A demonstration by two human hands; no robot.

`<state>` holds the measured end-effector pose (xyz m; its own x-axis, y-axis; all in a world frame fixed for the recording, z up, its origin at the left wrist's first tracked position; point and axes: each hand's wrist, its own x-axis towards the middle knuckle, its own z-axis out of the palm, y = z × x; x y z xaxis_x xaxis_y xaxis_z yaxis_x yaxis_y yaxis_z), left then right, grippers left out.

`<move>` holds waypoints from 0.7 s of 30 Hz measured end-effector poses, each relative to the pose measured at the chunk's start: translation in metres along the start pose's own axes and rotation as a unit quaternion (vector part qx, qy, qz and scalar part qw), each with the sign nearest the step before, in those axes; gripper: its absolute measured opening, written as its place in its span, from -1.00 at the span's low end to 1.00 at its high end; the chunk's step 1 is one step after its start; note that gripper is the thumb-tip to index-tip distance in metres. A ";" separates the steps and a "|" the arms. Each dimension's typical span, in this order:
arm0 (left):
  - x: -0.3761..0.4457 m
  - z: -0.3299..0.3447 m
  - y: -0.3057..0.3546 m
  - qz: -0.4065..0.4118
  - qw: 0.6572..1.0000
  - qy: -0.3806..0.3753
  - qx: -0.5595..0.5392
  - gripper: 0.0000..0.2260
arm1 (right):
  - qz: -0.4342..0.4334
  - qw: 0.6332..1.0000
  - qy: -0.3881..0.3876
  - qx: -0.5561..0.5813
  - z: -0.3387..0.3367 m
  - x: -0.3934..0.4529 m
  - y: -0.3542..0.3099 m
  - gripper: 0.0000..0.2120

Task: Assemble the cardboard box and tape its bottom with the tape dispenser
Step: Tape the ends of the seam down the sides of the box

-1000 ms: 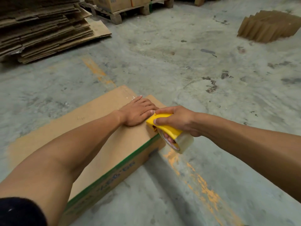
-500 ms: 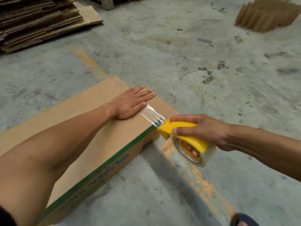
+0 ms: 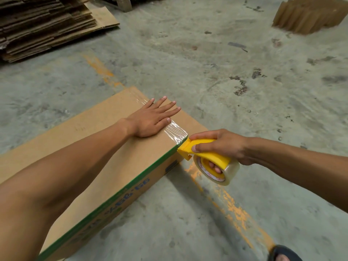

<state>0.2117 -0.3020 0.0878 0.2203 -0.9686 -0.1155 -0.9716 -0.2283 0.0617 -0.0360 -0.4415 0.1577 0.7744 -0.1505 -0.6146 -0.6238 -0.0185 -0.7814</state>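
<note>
Over at the far left a stack of flattened cartons (image 3: 47,25) sits on the concrete floor (image 3: 188,63), well apart from the work; nearer, the cardboard box (image 3: 105,157) lies on that floor with its long axis running from the person's near left out to the far right, its taped face turned up and a green-edged printed side facing the camera; the left forearm stretches along that axis, and the left hand (image 3: 150,119) lies open and flat, palm down, fingers spread, pressing the top of the box close to its far end; a band of clear tape (image 3: 176,131) runs crosswise from under that hand to the box's near top edge, wrinkled and shiny, with a further glint of tape on the far side of the fingers; just right of the edge, the yellow tape dispenser (image 3: 205,157) meets the corner with its nose touching or all but touching the green rim, the roll hanging below and clear of the box's side; the right hand (image 3: 224,146) is closed around the dispenser's handle, thumb on the near side, fingers through the core; so the right hand is the nearer to the strip's free end, and I'd judge the coming move to be down over the edge onto the side panel, then a tear, while the left pins the strip; at the bottom right a dark sandal (image 3: 282,254) just shows; far right, more folded cardboard (image 3: 310,14).
</note>
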 end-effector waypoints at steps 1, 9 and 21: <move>0.000 0.000 0.002 -0.005 1.000 -0.003 0.004 -0.53 | 0.010 1.000 -0.008 -0.006 -0.003 0.004 -0.006 -0.61; -0.016 -0.010 0.018 -0.049 0.999 -0.004 0.007 -0.44 | 0.217 0.914 -0.153 -0.308 -0.018 0.041 0.047 -0.31; -0.017 0.008 0.085 -0.078 0.997 0.011 -0.008 -0.45 | 0.208 0.944 -0.085 -0.241 -0.059 0.070 0.020 -0.32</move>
<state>0.1249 -0.3045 0.0868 0.3701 -0.9232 -0.1036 -0.9241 -0.3773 0.0602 0.0000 -0.5104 0.1054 0.4311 -0.0832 -0.8985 -0.8224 -0.4458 -0.3534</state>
